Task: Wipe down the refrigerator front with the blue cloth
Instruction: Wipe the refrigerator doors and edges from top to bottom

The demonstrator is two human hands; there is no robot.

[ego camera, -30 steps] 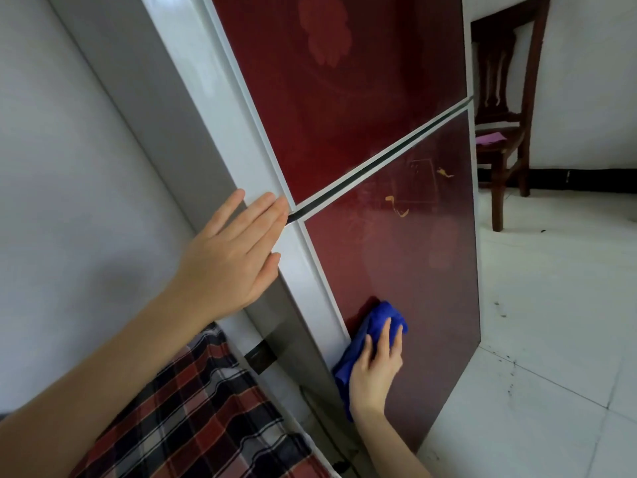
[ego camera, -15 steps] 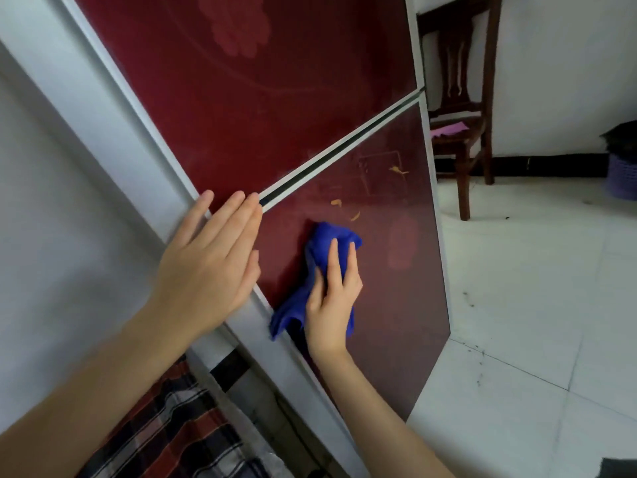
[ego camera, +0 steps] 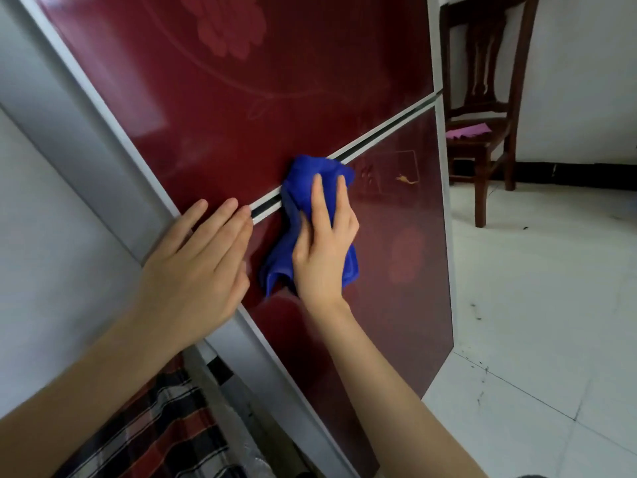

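Nearest the camera, two bare forearms reach up from the bottom edge, with one patch of plaid cloth [ego camera: 144, 426] below the left one. Two hands are at work. The left hand [ego camera: 198, 267] lies flat and spread, fingers straight and holding nothing, its palm on the pale frame strip at the refrigerator's [ego camera: 275, 98] left edge and its fingertips touching the end of the dark seam [ego camera: 379, 136] between the two doors. Just to its right, the right hand [ego camera: 324, 243] presses the one blue cloth [ego camera: 310, 181] against the dark red front; its grip is closed loosely on the cloth, with two fingers laid straight along it and the rest of the hand bunching it beneath. The cloth is crumpled, its upper end covering the seam and its lower end hanging out below the palm onto the lower door. Right of that hand, on the lower door, sits one small yellowish scrap [ego camera: 406, 180] beside a faint square outline. Above both hands the upper door carries a pale flower pattern. Farther off to the right, one dark wooden chair [ego camera: 482, 98] stands on the white tiled floor [ego camera: 534, 305] against the wall, with one pink item [ego camera: 467, 132] lying on its seat.
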